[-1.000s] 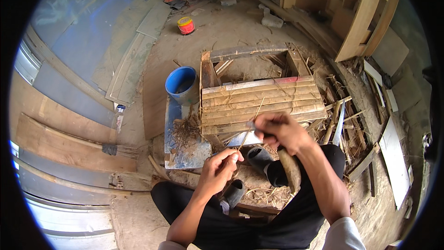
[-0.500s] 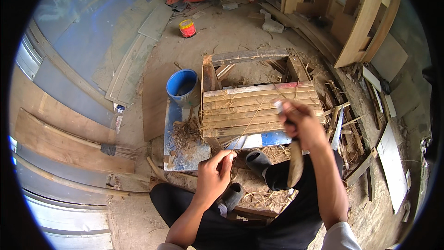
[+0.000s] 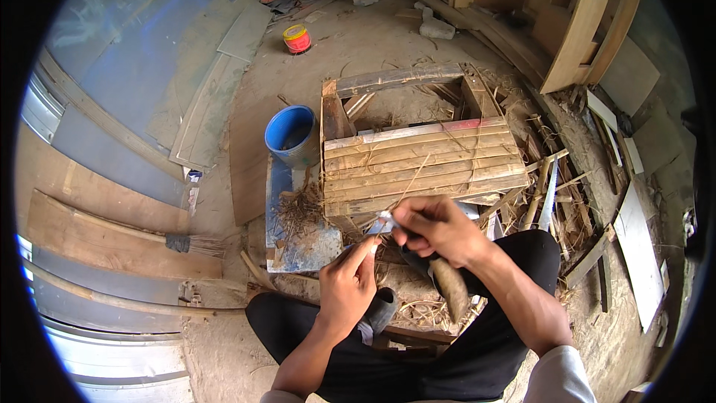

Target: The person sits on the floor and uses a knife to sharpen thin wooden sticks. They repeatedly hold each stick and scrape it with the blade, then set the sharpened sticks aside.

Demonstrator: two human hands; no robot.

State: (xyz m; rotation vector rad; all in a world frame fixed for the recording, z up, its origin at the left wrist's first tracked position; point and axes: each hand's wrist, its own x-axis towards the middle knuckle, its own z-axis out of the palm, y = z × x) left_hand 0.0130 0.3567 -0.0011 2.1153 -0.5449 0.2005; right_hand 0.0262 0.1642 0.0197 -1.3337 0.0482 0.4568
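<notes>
A thin bamboo-like strip (image 3: 414, 179) is pinched between the thumb and fingertips of my left hand (image 3: 347, 285). Its far length slants up over a low bench of wooden slats (image 3: 425, 164). Closed around a knife (image 3: 450, 289) is my right hand (image 3: 441, 231). The thick, curved wooden handle sticks out below my palm, and the pale blade end lies at the strip, just above my left fingertips. Most of the blade is hidden by my fingers or blurred.
Left of the bench, a blue bucket (image 3: 291, 134) stands on a blue-and-white board (image 3: 300, 254) with fibre scraps. A saw blade (image 3: 549, 198) and wood offcuts lie at right. Farther off are a red-yellow tub (image 3: 297, 39) and leaning planks (image 3: 585, 30). A brush broom (image 3: 198, 245) lies left.
My right hand has come down and left with the knife, from over the bench to close beside my left hand. My left hand keeps its pinch on the strip.
</notes>
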